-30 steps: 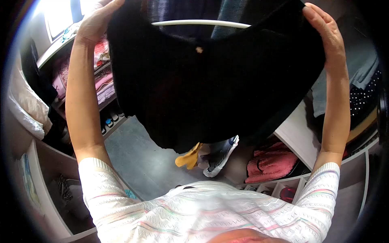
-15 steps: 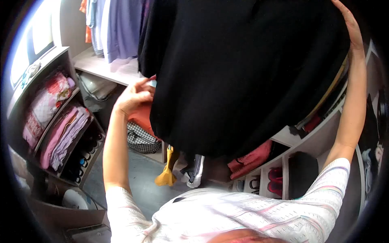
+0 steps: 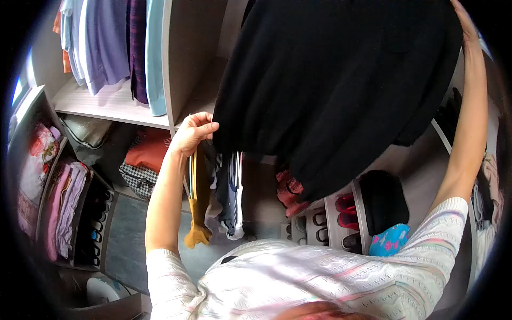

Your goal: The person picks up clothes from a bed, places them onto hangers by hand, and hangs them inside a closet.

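Note:
A large black garment (image 3: 341,80) hangs spread out in front of me, its top cut off by the frame. Fingers and thumb of my left hand (image 3: 193,133) are pinched together at its left edge. At the upper right, my right hand (image 3: 467,24) grips the garment's far side, with its fingertips partly out of view. Below my left hand hang a yellow garment (image 3: 199,216) and dark and white clothes (image 3: 232,197).
Shirts (image 3: 106,42) hang in a compartment at upper left. Shelves hold folded clothes (image 3: 66,205), shoes and an orange cloth (image 3: 145,152) on a checked bag (image 3: 140,180). At lower right are red shoes (image 3: 348,212), a black rounded item (image 3: 383,200) and a blue patterned bundle (image 3: 390,240).
My view has turned right, showing more hanging shirts and a divider panel. The black garment's lower edge has lifted and now slants, uncovering more hanging clothes and the blue bundle.

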A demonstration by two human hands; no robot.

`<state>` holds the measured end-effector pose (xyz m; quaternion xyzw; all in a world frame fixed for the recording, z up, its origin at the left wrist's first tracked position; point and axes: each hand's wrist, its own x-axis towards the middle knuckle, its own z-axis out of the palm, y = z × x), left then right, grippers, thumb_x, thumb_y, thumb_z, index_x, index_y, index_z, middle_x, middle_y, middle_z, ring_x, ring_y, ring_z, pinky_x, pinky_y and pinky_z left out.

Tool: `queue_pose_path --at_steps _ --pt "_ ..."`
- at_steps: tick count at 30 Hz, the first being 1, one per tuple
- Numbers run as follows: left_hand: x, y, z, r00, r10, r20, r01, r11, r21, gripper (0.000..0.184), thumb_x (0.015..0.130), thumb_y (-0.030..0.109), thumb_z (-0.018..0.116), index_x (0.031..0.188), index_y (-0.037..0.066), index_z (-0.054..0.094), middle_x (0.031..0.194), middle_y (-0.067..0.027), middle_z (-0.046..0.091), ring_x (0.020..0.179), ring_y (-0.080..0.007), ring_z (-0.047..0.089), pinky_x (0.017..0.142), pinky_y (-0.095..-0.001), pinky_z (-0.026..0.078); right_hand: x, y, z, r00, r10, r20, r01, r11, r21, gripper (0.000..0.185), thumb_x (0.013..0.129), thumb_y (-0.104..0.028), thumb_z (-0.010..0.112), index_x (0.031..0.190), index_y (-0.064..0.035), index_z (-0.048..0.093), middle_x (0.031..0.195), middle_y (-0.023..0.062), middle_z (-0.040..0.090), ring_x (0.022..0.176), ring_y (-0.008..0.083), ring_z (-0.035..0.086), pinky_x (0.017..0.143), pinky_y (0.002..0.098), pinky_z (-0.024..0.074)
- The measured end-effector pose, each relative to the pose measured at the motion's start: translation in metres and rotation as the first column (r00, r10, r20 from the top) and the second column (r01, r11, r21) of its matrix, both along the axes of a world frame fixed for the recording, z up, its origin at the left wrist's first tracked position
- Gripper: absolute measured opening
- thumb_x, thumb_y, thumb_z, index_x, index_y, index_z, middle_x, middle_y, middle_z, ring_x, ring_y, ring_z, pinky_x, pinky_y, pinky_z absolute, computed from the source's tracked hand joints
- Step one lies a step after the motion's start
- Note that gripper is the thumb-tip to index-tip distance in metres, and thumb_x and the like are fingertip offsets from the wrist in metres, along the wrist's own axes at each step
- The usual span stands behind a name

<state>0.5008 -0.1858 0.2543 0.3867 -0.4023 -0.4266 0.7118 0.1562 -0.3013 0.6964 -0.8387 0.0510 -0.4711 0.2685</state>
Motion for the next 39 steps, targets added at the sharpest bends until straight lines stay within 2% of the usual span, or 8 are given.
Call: queue_pose_path --at_steps 9,13,17,22,25,28,35,39 --pt "0.008 -0.019 -0.008 0.989 0.147 -0.02 -0.146 0.989 0.038 0.011 0.076 0.002 0.062 0.084 0.004 0.056 0.072 -0.0031 0.059 0.061 -0.0111 0.057 0.054 -0.0206 0.046 0.016 -0.054 0.019 0.999 -0.053 -0.005 0.053 0.998 -0.014 0.022 0.082 -0.013 0.053 0.089 0.0074 0.06 0.082 0.0136 0.063 0.07 0.0197 0.061 0.066 0.0287 0.0504" --pt "0.018 -0.032 -0.01 0.927 0.309 0.213 -0.326 0.944 0.045 0.004 0.078 0.001 0.057 0.082 0.002 0.056 0.071 -0.0035 0.059 0.061 -0.0092 0.055 0.052 -0.0201 0.043 0.043 -0.066 0.016 0.937 -0.335 0.101 0.348 0.924 -0.157 0.02 0.08 -0.013 0.055 0.084 0.0044 0.063 0.077 0.0119 0.064 0.067 0.0195 0.061 0.064 0.0283 0.0492" --pt "0.012 -0.057 -0.004 0.813 0.404 0.42 -0.453 0.891 0.02 0.014 0.072 0.002 0.06 0.086 0.0 0.06 0.078 -0.0055 0.06 0.069 -0.0107 0.055 0.063 -0.0238 0.046 0.08 -0.086 0.012 0.913 -0.376 0.158 0.396 0.909 -0.126 0.015 0.074 -0.013 0.063 0.08 -0.0002 0.067 0.074 0.0083 0.065 0.061 0.0156 0.058 0.058 0.026 0.0461" --pt "0.004 -0.091 -0.015 0.561 0.327 0.761 -0.549 0.835 0.046 0.02 0.068 0.013 0.062 0.087 0.007 0.065 0.092 -0.0173 0.06 0.09 -0.0303 0.057 0.08 -0.0366 0.044 0.113 -0.164 0.037 0.876 -0.403 0.263 0.449 0.882 -0.142 0.016 0.072 -0.012 0.064 0.079 0.0018 0.066 0.07 0.0082 0.064 0.059 0.0151 0.056 0.055 0.0277 0.0433" --pt "0.0 -0.103 -0.025 0.401 0.312 0.861 -0.618 0.786 0.003 0.017 0.067 0.015 0.059 0.081 0.008 0.065 0.094 -0.0136 0.057 0.098 -0.0311 0.049 0.086 -0.0382 0.039 0.13 -0.118 0.016 0.536 -0.719 0.442 0.843 0.484 -0.236 0.022 0.069 -0.018 0.066 0.071 0.0046 0.064 0.071 0.0126 0.064 0.06 0.0183 0.057 0.058 0.0325 0.0441" --pt "0.003 -0.106 -0.028 0.372 0.352 0.859 -0.618 0.785 -0.053 0.016 0.068 0.013 0.058 0.081 0.006 0.064 0.096 -0.0118 0.057 0.097 -0.0304 0.049 0.085 -0.0371 0.04 0.149 -0.234 0.077 0.776 -0.449 0.442 0.559 0.814 -0.154 0.026 0.069 -0.02 0.065 0.068 0.0058 0.063 0.071 0.0163 0.063 0.062 0.0209 0.058 0.06 0.0344 0.0444" --pt "0.002 -0.105 -0.027 0.419 0.421 0.804 -0.642 0.764 -0.066 0.016 0.067 0.011 0.06 0.08 0.003 0.063 0.1 -0.0101 0.057 0.097 -0.0281 0.049 0.084 -0.0346 0.04 0.158 -0.25 0.118 0.487 -0.661 0.572 0.847 0.517 -0.124 0.035 0.071 -0.024 0.064 0.092 0.0037 0.06 0.091 0.0219 0.061 0.086 0.03 0.06 0.075 0.0372 0.0456" --pt "-0.006 -0.104 -0.021 0.377 0.434 0.818 -0.668 0.739 -0.084 0.016 0.067 0.01 0.061 0.082 0.003 0.063 0.102 -0.0103 0.057 0.097 -0.0279 0.049 0.084 -0.0349 0.04 0.157 -0.269 0.141 0.525 -0.694 0.493 0.832 0.541 -0.124 0.028 0.074 -0.02 0.061 0.093 0.0011 0.061 0.094 0.0209 0.061 0.087 0.0286 0.06 0.076 0.036 0.0455"
